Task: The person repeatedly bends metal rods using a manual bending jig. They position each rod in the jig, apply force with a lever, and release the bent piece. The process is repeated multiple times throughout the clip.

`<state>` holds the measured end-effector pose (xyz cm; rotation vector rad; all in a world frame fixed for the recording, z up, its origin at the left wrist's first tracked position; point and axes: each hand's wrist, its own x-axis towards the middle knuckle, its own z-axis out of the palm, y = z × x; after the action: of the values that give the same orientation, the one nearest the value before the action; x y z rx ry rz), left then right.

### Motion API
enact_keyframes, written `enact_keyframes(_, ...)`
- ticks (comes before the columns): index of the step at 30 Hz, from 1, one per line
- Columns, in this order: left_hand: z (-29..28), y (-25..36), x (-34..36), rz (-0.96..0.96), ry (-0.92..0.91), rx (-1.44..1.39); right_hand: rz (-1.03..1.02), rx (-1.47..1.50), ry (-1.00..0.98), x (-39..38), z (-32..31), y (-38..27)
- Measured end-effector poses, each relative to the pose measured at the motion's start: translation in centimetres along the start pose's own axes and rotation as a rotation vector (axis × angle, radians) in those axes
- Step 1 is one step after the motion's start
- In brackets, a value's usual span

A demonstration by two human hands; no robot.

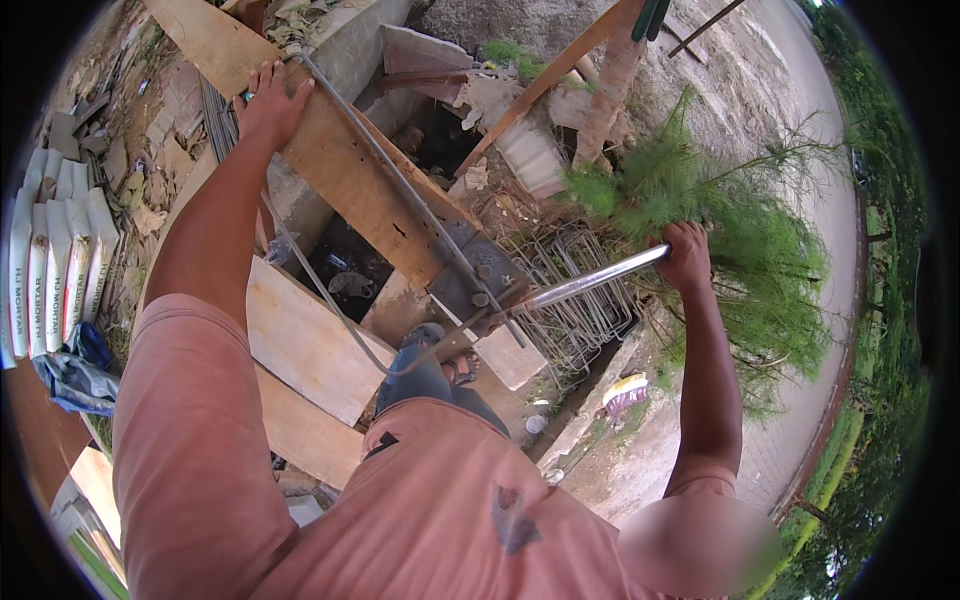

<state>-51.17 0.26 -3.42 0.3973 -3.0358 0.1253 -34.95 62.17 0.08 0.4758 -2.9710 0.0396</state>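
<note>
My right hand [685, 257] is wrapped round the end of a shiny metal pipe handle [600, 279]. The handle's other end meets a dark steel plate [470, 268] with round pegs, fixed on a wooden plank [370, 205]. On the far left part of that plank lies my left hand [270, 105], palm down with fingers spread. A straight grey metal rod [385, 160] runs from near its fingertips along the plank to the pegs. A second, curved length of rod [335, 310] loops below the plank toward the plate; whether my left palm presses on it is hidden.
Several bent metal stirrups [580, 290] are heaped right of the plate, beside a green feathery bush [700, 190]. Stacked white bags [60, 260] stand at the left. Dark gaps [345, 260] open under the plank. Loose boards [310, 345] lie near my feet; a paved road [815, 300] runs at right.
</note>
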Motion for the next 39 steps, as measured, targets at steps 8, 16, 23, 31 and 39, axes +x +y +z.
enact_keyframes(8, -2.5, -1.0, 1.3, 0.157, -0.083, 0.141, 0.090, -0.032, 0.085, -1.3, -0.4, -0.6)
enact_keyframes(16, 0.3, -3.6, 3.2, 0.333, 0.035, 0.022, 0.451, -0.130, 0.060, -12.2, -0.9, -5.6)
enact_keyframes(23, -0.4, -2.9, 2.5, 0.306, 0.012, 0.046, 0.971, -0.139, 0.062, -24.4, -3.6, -23.4)
enact_keyframes(31, -0.8, -2.3, 2.5, 0.330, -0.019, 0.018, 1.137, 0.109, -0.171, -26.8, -5.4, -30.9)
enact_keyframes(39, -1.1, -2.3, 1.4, 0.308, -0.006, 0.013, 0.899, -0.071, -0.102, -25.0, -10.1, -25.9)
